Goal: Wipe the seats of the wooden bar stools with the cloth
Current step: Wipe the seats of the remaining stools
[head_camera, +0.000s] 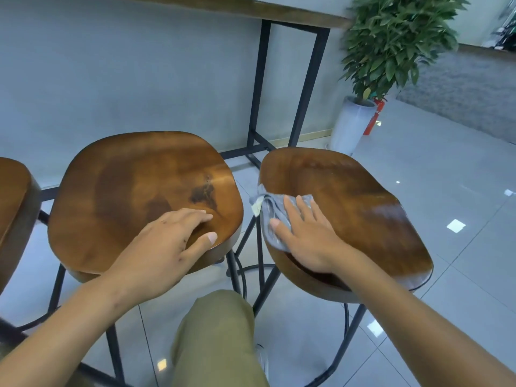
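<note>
**Cloth on the right stool, two seats to judge**

We see the right hand (303, 236) flat on the grey cloth (275, 219), fingers straight and spread, pressing it onto the left edge of the right seat (357, 208). Nothing is pinched or curled round; the cloth is simply held down under the palm, with a bunched corner hanging off the seat's rim.

The left hand (167, 241) rests on the near right part of the middle seat (134, 191), fingers relaxed and holding nothing. It looks to us like a steadying hand.

As for progress, we judge the right seat to be under way: the cloth sits at one edge, and most of that surface lies beyond it. The sheen on its far side could be damp or just reflected light; we cannot tell. The middle seat shows a dark patch near its centre, which may be grain or a stain. A third seat (12, 196) peeps in at the left edge. Whether either has been wiped, the picture does not show.
</note>
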`<state>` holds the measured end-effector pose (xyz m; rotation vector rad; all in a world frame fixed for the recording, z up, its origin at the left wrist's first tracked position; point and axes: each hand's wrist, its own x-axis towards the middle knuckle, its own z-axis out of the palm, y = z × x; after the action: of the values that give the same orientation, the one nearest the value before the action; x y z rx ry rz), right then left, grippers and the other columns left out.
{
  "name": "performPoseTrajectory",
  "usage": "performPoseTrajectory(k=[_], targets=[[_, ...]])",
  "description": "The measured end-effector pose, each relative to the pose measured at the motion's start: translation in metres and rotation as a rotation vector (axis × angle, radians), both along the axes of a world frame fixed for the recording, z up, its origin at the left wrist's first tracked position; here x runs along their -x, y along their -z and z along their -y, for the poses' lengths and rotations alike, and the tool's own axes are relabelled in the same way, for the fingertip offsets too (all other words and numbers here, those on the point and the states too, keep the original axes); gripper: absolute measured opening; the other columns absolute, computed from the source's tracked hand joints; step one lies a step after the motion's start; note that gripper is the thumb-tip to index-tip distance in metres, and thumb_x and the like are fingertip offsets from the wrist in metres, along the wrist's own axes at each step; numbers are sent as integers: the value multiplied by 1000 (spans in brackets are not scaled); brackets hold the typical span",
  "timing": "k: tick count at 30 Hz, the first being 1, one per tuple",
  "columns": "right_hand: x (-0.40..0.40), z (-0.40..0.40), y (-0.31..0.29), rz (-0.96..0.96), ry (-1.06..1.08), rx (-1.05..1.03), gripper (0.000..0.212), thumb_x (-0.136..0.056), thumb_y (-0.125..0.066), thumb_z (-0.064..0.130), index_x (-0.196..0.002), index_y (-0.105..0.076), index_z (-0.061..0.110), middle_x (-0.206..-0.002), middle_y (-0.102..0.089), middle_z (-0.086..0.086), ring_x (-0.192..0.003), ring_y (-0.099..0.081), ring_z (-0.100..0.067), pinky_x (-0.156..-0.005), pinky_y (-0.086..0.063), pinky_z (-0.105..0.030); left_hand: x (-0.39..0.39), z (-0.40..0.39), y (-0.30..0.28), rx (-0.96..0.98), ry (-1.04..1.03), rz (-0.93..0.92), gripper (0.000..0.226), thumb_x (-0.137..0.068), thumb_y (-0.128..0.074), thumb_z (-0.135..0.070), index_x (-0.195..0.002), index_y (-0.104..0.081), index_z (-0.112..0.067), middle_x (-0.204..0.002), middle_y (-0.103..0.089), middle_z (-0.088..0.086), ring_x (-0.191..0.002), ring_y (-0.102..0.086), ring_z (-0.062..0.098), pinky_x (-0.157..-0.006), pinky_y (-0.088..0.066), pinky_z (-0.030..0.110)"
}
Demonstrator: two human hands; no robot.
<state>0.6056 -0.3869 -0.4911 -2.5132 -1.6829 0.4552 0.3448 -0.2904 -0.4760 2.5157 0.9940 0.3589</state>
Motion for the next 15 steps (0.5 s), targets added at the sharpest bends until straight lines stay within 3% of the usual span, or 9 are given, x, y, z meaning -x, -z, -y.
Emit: performPoseTrajectory(k=[6, 9, 12, 15], targets=[[8, 76, 4, 178, -103, -101, 73, -97, -4, 71, -159, 5, 34, -167, 6, 11, -152, 14, -11, -118, 10, -25, -38, 2, -4, 17, 66, -1, 63, -93, -30, -65, -149, -34, -38, -154, -34, -20, -142, -29, 4, -117, -28, 32], [4, 101, 6, 180, -101, -108, 74, -91, 2, 78, -156, 3, 45, -165, 4, 19, -152, 9, -8, -120, 4, -26, -56, 2, -6, 15, 109, 23, 61, -95, -32, -62, -150, -33, -36, -156, -32, -20, -144, -26, 3, -118, -26, 32], [-6, 108, 0, 167, -105, -56, 70, -79, 17, 81, -145, 17, 56, -160, 18, 27, -149, 19, -1, -123, 3, -26, -71, 2, -6, 24, 141, 30, 62, -96, -31, -62, -152, -28, -35, -158, -28, -19, -146, -20, 1, -119, -23, 32], [-19, 94, -6, 97, -102, -17, 71, -78, 14, 82, -144, 18, 56, -160, 19, 28, -148, 22, 0, -125, 0, -29, -79, 2, -5, 29, 145, 43, 64, -96, -31, -61, -154, -22, -36, -160, -24, -20, -147, -15, 0, -121, -21, 32]])
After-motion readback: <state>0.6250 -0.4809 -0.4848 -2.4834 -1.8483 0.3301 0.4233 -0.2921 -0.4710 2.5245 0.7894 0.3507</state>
